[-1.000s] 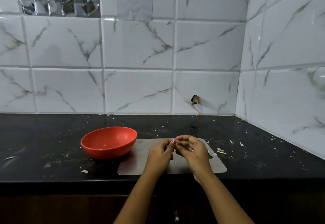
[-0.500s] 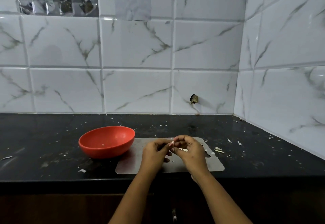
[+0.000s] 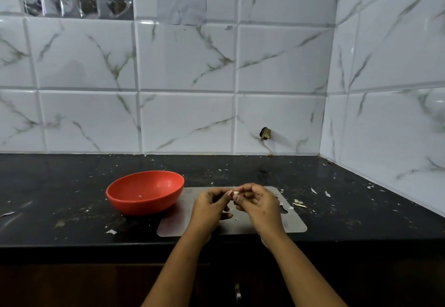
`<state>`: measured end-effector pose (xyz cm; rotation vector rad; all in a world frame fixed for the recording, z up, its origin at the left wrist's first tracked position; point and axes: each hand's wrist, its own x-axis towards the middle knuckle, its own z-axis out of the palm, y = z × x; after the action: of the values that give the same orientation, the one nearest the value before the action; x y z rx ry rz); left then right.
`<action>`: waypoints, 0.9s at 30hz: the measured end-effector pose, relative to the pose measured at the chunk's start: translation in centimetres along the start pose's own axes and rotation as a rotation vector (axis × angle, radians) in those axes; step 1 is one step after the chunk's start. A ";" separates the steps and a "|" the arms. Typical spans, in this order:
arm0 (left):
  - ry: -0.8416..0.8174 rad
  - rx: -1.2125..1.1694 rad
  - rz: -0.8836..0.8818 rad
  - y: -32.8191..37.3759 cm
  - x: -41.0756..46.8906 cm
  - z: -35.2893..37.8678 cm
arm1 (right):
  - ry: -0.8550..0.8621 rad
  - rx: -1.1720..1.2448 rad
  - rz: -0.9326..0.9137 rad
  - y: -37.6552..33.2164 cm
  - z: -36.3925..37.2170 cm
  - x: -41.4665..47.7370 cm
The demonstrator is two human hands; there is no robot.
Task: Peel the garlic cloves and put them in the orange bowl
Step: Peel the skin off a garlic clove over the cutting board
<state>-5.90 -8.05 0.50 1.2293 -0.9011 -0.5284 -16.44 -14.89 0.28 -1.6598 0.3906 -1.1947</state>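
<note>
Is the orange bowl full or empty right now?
Almost empty: the bowl shows bare orange inside, with only one tiny pale speck near the bottom. Nothing else lies in it.

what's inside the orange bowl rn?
Only one tiny white speck shows inside the bowl; nothing else is visible. The near inner wall is hidden behind its front rim.

We see a thin grey cutting mat (image 3: pixel 291 225) lying at the near edge of the black countertop (image 3: pixel 60 186). On the far side, white marbled wall tiles (image 3: pixel 187 119) carry a printed sheet (image 3: pixel 183 1).
</note>
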 end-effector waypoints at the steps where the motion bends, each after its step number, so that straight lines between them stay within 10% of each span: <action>1: 0.004 0.022 0.006 -0.1 0.0 0.0 | -0.005 -0.010 0.001 0.0 0.0 0.0; 16: 0.002 0.277 0.042 -0.8 0.9 -0.3 | -0.368 -0.494 0.009 0.0 0.0 1.0; 27: -0.003 0.441 0.190 -0.6 0.6 0.0 | -0.396 -0.189 0.204 -0.5 -0.5 1.3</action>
<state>-5.52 -8.64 0.14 1.5170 -1.1624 -0.1810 -16.43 -15.88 1.41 -1.9184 0.4190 -0.6735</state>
